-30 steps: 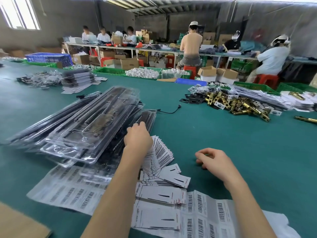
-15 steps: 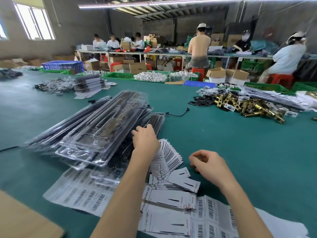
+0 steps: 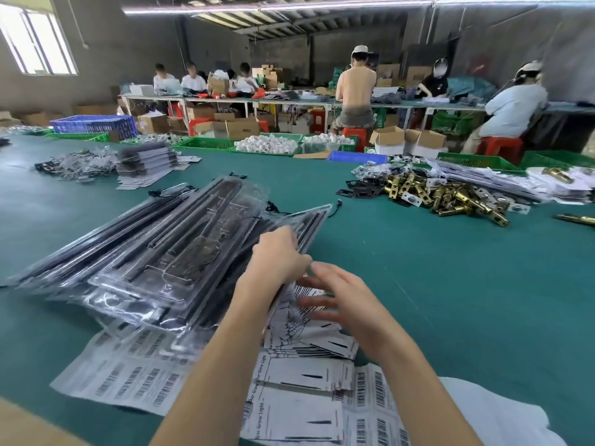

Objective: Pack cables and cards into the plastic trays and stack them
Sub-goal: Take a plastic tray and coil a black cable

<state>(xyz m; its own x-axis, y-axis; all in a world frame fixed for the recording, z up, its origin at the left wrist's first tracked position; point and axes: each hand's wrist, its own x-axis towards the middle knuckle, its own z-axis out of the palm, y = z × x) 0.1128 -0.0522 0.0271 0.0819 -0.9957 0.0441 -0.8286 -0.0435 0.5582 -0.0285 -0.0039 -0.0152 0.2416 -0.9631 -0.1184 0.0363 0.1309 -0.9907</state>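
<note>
A loose stack of clear plastic trays (image 3: 180,252) with black strips and cables inside lies at the left on the green table (image 3: 450,300). My left hand (image 3: 277,255) grips the near end of the rightmost tray (image 3: 310,220), which tilts up off the pile. My right hand (image 3: 338,294), blurred and with fingers spread, hovers just right of it, over a fan of small barcode cards (image 3: 299,320). Larger printed cards (image 3: 299,375) and barcode sheets (image 3: 128,375) lie under my forearms. A black cable end (image 3: 335,206) pokes out at the tray's far tip.
A pile of brass latches (image 3: 450,197) lies at the right, with packed sleeves (image 3: 483,178) behind it. Another stack of packs (image 3: 145,159) sits far left. Green crates (image 3: 267,146) line the far edge; several people work at a back table. Cardboard (image 3: 25,426) shows at the lower left.
My left hand has closed on the rightmost tray's end and raised it. My right hand has opened and swung left from the bare table to above the fanned cards.
</note>
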